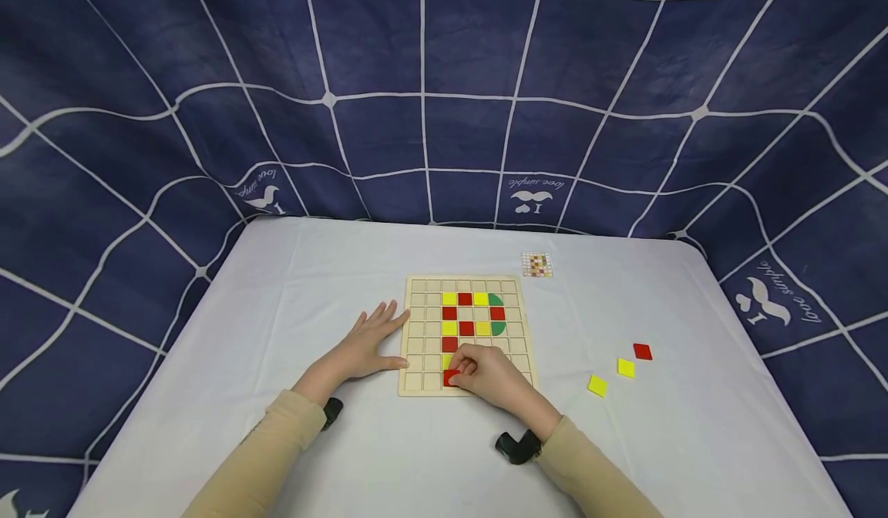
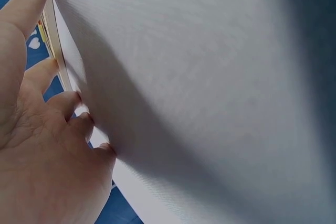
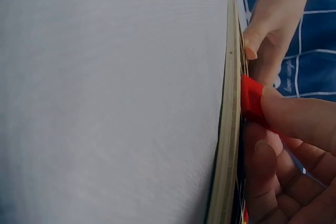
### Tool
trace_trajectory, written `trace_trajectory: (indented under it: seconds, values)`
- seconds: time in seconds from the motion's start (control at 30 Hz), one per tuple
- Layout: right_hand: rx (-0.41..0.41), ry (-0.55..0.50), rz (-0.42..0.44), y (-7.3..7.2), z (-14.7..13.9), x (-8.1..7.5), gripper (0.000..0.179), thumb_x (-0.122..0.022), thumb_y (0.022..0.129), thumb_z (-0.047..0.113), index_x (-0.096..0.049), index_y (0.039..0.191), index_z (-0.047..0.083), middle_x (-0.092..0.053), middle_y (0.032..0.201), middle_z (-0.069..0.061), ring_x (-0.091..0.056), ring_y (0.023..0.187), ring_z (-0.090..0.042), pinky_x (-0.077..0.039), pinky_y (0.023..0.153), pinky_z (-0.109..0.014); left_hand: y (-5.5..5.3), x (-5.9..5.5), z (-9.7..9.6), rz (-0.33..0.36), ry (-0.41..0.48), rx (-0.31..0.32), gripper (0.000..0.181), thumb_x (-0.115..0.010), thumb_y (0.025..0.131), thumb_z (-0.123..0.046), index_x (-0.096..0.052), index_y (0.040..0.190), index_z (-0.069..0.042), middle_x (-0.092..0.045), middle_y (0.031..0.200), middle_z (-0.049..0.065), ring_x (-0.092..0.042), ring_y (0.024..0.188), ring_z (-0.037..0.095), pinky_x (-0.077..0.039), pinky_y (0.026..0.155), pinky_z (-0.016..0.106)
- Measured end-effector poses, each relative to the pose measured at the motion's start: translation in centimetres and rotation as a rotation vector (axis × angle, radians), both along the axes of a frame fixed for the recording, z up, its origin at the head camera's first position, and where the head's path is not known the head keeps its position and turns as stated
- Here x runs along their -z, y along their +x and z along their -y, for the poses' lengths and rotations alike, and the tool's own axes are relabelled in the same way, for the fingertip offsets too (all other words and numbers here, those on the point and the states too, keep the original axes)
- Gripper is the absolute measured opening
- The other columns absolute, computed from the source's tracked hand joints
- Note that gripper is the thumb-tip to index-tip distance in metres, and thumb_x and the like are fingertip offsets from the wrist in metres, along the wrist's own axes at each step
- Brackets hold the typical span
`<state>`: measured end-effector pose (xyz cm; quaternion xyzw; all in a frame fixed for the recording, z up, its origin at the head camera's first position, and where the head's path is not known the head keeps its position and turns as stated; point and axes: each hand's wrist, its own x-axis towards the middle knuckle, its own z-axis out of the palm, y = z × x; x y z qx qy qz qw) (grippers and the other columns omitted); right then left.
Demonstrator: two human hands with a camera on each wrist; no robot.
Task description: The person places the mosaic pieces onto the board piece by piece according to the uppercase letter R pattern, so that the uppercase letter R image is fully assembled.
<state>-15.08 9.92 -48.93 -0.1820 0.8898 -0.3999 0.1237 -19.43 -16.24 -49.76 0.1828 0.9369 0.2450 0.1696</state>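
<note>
A wooden grid board (image 1: 416, 348) lies on the table, with red, yellow and green tiles set in some of its squares. My right hand (image 1: 489, 375) pinches a red square tile (image 1: 451, 378) over the board's front row. In the right wrist view, that red tile (image 3: 252, 99) is tilted at the board's edge, under the thumb. My left hand (image 1: 362, 347) lies spread flat, its thumb and fingertips touching the board's left edge. The left wrist view shows the left hand (image 2: 52, 129) with fingers extended along that edge. A yellow tile behind the held one is partly hidden by my right fingers.
On the white table (image 1: 277, 441), a small printed pattern card (image 1: 537, 264) lies behind the board. To the right are loose tiles: a yellow one (image 1: 597, 385), another yellow one (image 1: 626, 368) and a red one (image 1: 642, 351). A dark blue checked cloth (image 1: 375, 140) hangs around the table.
</note>
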Motion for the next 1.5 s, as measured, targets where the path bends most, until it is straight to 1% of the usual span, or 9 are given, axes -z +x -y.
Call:
trace_trajectory:
  seconds: [0.4,0.63,0.8,0.93,1.03,1.23,1.3,1.43,1.5]
  values:
    - [0.006,0.068,-0.104,0.1,0.8,0.3,0.011,-0.079,0.082,0.010,-0.070,0.080,0.015,-0.053,0.077,0.008,-0.050,0.067,-0.004,-0.047,0.059,-0.016,-0.1,0.2,0.0,-0.004,-0.019,-0.008,0.095,-0.076,0.080,-0.049,-0.029,0.156,-0.018,-0.012,0.165,0.014,-0.005,0.154,0.035,-0.004,0.124,0.057]
    - [0.000,0.074,-0.107,0.2,0.9,0.2,0.009,-0.079,0.083,0.009,-0.071,0.083,0.013,-0.054,0.077,0.007,-0.050,0.067,-0.004,-0.046,0.059,-0.016,-0.2,0.2,0.1,0.001,-0.021,-0.022,0.095,-0.077,0.080,-0.048,-0.030,0.156,-0.018,-0.013,0.165,0.014,-0.005,0.154,0.034,-0.004,0.124,0.056]
    - [0.005,0.051,-0.053,0.5,-0.2,-0.5,0.005,-0.076,0.087,0.016,-0.071,0.087,0.017,-0.057,0.080,0.010,-0.053,0.070,-0.005,-0.048,0.063,-0.017,-0.1,0.1,0.0,0.002,-0.021,-0.023,0.095,-0.078,0.079,-0.048,-0.030,0.156,-0.017,-0.013,0.165,0.014,-0.005,0.154,0.035,-0.004,0.124,0.057]
    - [0.035,0.005,-0.029,0.7,-2.8,-1.4,0.005,-0.074,0.088,0.017,-0.071,0.093,0.017,-0.060,0.085,0.009,-0.055,0.074,-0.005,-0.050,0.065,-0.018,-0.1,0.1,-0.1,0.003,-0.015,-0.017,0.096,-0.078,0.079,-0.048,-0.030,0.156,-0.017,-0.012,0.165,0.015,-0.005,0.154,0.035,-0.004,0.124,0.057]
    - [0.102,-0.001,-0.034,0.8,-5.9,-2.3,0.012,-0.075,0.087,0.014,-0.072,0.099,0.013,-0.063,0.088,0.007,-0.057,0.076,-0.007,-0.051,0.066,-0.019,-0.1,0.2,-0.2,-0.001,-0.010,-0.012,0.096,-0.078,0.079,-0.049,-0.030,0.156,-0.017,-0.013,0.165,0.015,-0.005,0.154,0.035,-0.004,0.124,0.057]
    - [0.280,0.118,-0.027,1.1,-12.7,-3.6,0.022,-0.077,0.085,0.017,-0.071,0.105,0.010,-0.067,0.093,0.002,-0.060,0.084,-0.012,-0.053,0.073,-0.024,-0.1,0.3,-0.2,-0.005,-0.013,-0.007,0.096,-0.077,0.079,-0.050,-0.030,0.156,-0.017,-0.013,0.165,0.015,-0.006,0.154,0.035,-0.004,0.124,0.057]
    - [0.318,0.153,-0.011,1.3,-14.7,-3.7,0.025,-0.077,0.085,0.020,-0.071,0.107,0.009,-0.069,0.097,-0.001,-0.061,0.088,-0.014,-0.053,0.075,-0.027,-0.1,0.3,-0.2,-0.005,-0.011,-0.008,0.096,-0.077,0.079,-0.049,-0.030,0.156,-0.017,-0.013,0.165,0.015,-0.006,0.154,0.035,-0.004,0.124,0.057]
    - [0.357,0.190,0.033,2.0,-17.5,-3.5,0.033,-0.079,0.084,0.025,-0.069,0.110,0.008,-0.070,0.104,-0.006,-0.064,0.094,-0.018,-0.052,0.078,-0.030,0.0,0.3,-0.3,-0.005,-0.011,-0.013,0.096,-0.078,0.078,-0.049,-0.031,0.156,-0.017,-0.014,0.165,0.015,-0.006,0.154,0.035,-0.005,0.124,0.057]
    - [0.351,0.199,0.054,2.4,-18.2,-3.3,0.036,-0.080,0.082,0.026,-0.069,0.110,0.007,-0.069,0.105,-0.006,-0.063,0.096,-0.019,-0.051,0.078,-0.031,0.0,0.2,-0.3,-0.007,-0.012,-0.015,0.096,-0.078,0.079,-0.048,-0.031,0.156,-0.017,-0.014,0.165,0.015,-0.006,0.154,0.035,-0.005,0.124,0.058]
